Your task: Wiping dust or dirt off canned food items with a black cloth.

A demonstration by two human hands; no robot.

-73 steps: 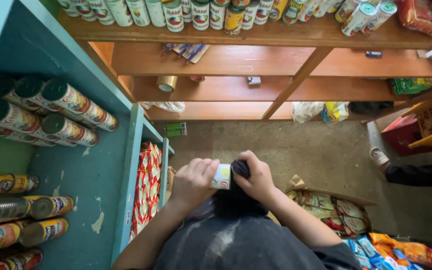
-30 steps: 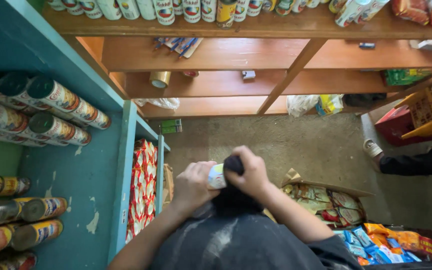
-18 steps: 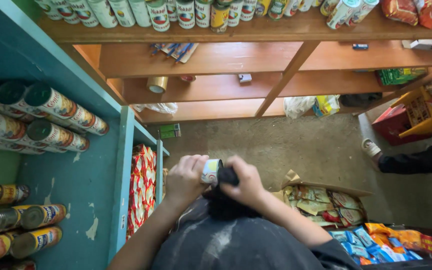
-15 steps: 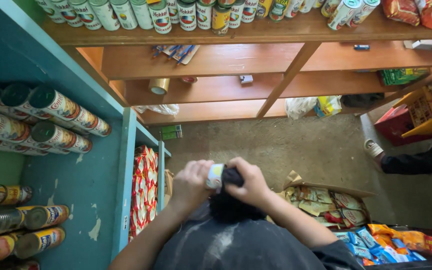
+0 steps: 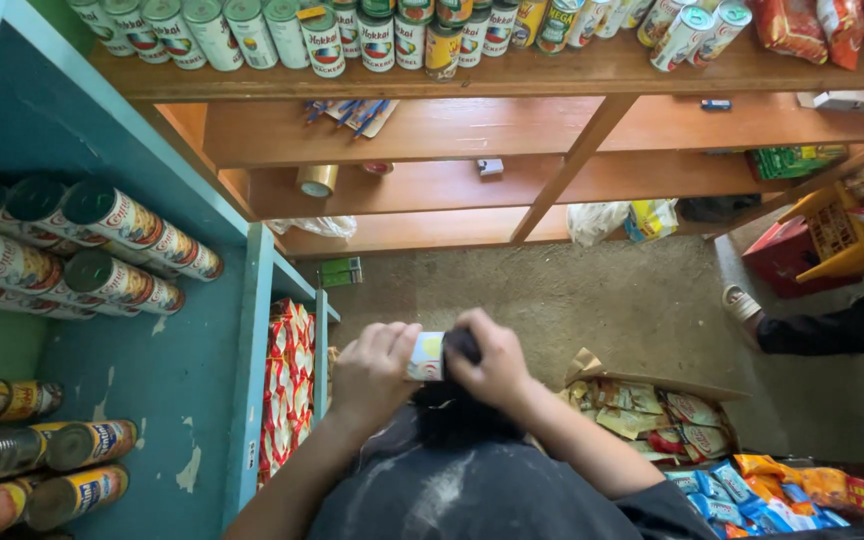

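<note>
Right now my left hand (image 5: 372,365) and right hand (image 5: 497,362) are together at lower centre, both clamped on one small can (image 5: 426,356). Lying cans (image 5: 102,250) fill the teal shelf (image 5: 152,400) at left.

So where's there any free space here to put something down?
Bare floor between the wooden shelves and the snack box. The middle wooden shelf is mostly bare beside the tape roll. The top can row and blue shelf are crowded.
</note>
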